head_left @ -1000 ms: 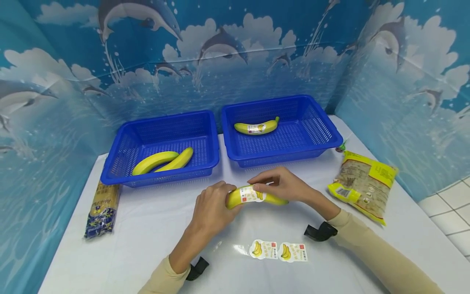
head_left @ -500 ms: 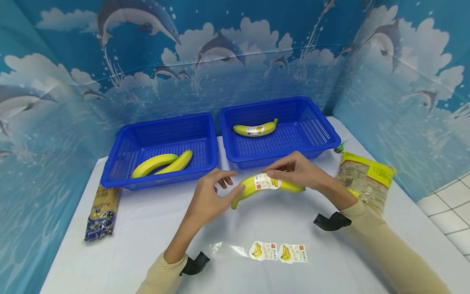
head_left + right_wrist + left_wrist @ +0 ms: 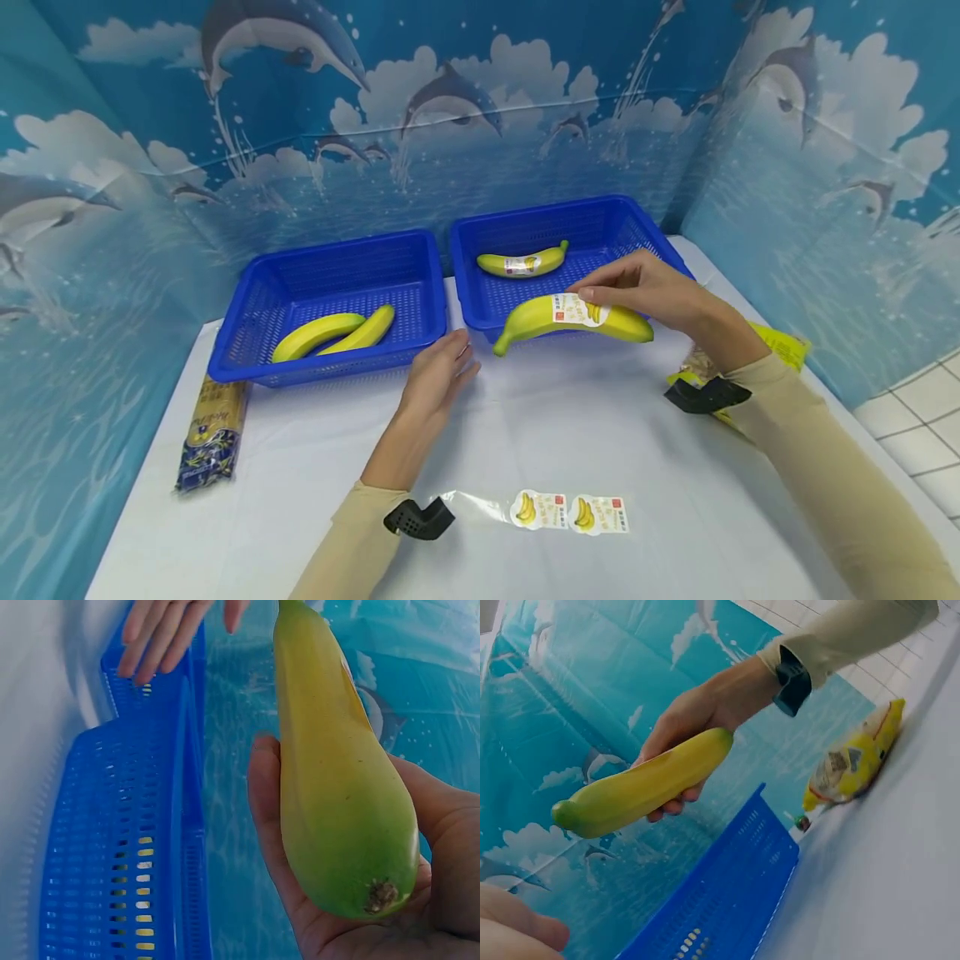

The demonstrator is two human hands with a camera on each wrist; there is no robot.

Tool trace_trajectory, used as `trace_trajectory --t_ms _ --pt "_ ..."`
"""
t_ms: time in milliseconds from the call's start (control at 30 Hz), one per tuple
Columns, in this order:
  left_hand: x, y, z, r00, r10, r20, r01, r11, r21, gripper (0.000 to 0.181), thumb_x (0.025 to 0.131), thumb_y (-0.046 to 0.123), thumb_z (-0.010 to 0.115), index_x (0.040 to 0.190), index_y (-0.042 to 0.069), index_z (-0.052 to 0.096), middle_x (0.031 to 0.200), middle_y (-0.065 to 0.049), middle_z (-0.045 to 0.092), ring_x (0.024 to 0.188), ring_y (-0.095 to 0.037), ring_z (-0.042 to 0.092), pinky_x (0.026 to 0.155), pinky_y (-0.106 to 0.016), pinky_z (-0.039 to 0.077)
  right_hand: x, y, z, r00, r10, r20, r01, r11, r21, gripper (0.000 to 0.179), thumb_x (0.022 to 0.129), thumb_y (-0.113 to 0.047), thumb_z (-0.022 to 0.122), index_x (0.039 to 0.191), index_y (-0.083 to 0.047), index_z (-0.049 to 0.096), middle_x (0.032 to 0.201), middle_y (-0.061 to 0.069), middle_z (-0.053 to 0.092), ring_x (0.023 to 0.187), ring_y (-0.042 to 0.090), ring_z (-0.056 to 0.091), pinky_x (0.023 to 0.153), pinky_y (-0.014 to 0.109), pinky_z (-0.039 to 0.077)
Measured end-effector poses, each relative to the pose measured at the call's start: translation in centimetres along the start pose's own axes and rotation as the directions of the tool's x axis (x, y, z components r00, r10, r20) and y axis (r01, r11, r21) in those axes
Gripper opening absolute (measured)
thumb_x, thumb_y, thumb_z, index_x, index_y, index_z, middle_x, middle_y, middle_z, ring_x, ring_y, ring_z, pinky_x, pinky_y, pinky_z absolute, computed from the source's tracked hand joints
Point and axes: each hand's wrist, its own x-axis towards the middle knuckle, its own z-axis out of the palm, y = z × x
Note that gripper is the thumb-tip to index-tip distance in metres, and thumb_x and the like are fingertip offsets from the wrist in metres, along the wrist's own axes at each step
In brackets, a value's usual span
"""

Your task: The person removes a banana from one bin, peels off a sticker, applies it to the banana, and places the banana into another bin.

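A yellow banana (image 3: 536, 319) with a white banana-print sticker (image 3: 573, 310) on its side is held up by my right hand (image 3: 648, 292), thumb on the sticker's end and the other fingers behind. In the head view it overlaps the front rim of the right blue basket (image 3: 480, 310). The right wrist view shows its green blossom end (image 3: 352, 862) toward the camera. My left hand (image 3: 438, 375) is apart from the banana, fingers extended, near the front right corner of the left blue basket (image 3: 322, 367).
Two bananas (image 3: 318, 333) lie in the left basket, one stickered banana (image 3: 521, 262) in the right. A clear strip with two stickers (image 3: 538, 510) lies at the front. A gold-and-blue packet (image 3: 213, 433) is at left; a yellow bag (image 3: 780, 346) at right, partly behind the right arm.
My left hand has let go of the banana and drawn back from it. The right hand has raised the banana and carried it forward and right, toward the right basket.
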Motion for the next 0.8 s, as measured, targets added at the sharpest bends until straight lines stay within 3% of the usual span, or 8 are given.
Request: trace_trajectory --t_ms 100,200,233,367,533,800 --pt "0.9 -0.4 0.7 0.999 -0.027 -0.038 0.021 0.99 -0.14 0.057 0.113 0.012 0.056 0.163 -0.007 0.036 0.168 -0.021 0.036 0.159 -0.032 0.033 0.125 -0.04 0.04 1.3 -0.3 -0.6 1.0 0.023 0.008 -0.023 0.999 0.031 0.031 0.11 -0.019 0.065 0.134 -0.002 0.075 0.118 -0.001 0.079 0.097 0.019 0.071 0.076 0.029 0.06" --pt "1.6 -0.7 1.5 0.999 -0.021 -0.047 0.01 0.976 -0.215 0.059 0.115 0.012 0.051 0.166 -0.007 0.029 0.172 -0.023 0.027 0.163 -0.031 0.024 0.129 -0.043 0.033 2.6 -0.7 -1.0 0.999 0.04 0.012 -0.041 0.998 0.052 0.03 0.11 -0.018 0.065 0.132 -0.001 0.076 0.116 0.003 0.079 0.094 0.021 0.071 0.075 0.03 0.061" --pt "1.8 -0.8 1.8 0.998 -0.015 -0.055 0.002 0.974 -0.226 0.06 0.115 0.012 0.051 0.166 -0.006 0.027 0.168 -0.023 0.032 0.161 -0.03 0.026 0.129 -0.044 0.032 3.1 -0.8 -1.2 0.999 0.043 0.015 -0.044 0.997 0.058 0.03 0.11 -0.018 0.065 0.132 -0.001 0.076 0.116 0.003 0.08 0.093 0.021 0.072 0.075 0.029 0.061" --pt "2.4 -1.0 2.6 0.995 -0.014 -0.098 -0.012 0.965 -0.262 0.061 0.115 0.015 0.052 0.168 -0.001 0.027 0.174 -0.017 0.03 0.164 -0.027 0.022 0.129 -0.042 0.032 4.6 -1.2 -2.0 0.999 0.042 0.034 -0.045 0.996 0.079 0.028 0.11 -0.016 0.065 0.131 -0.001 0.077 0.114 0.006 0.08 0.086 0.02 0.072 0.071 0.028 0.061" --pt "3.4 -1.5 3.1 0.991 -0.007 -0.134 -0.035 0.949 -0.313 0.059 0.115 0.011 0.052 0.168 0.0 0.029 0.176 -0.018 0.027 0.164 -0.031 0.021 0.129 -0.041 0.032 6.2 -1.6 -2.8 0.996 0.046 0.076 -0.053 0.994 0.097 0.028 0.11 -0.018 0.065 0.131 -0.004 0.077 0.118 0.007 0.079 0.088 0.021 0.074 0.071 0.028 0.062" --pt "4.0 -1.8 3.6 0.992 0.02 -0.122 -0.06 0.938 -0.342 0.054 0.116 0.006 0.044 0.166 -0.005 0.029 0.171 -0.025 0.033 0.161 -0.034 0.029 0.129 -0.042 0.03 8.5 -2.2 -4.2 0.987 0.136 0.089 -0.142 0.988 0.063 0.032 0.11 -0.02 0.066 0.136 -0.004 0.074 0.116 0.01 0.078 0.089 0.021 0.072 0.072 0.028 0.061"
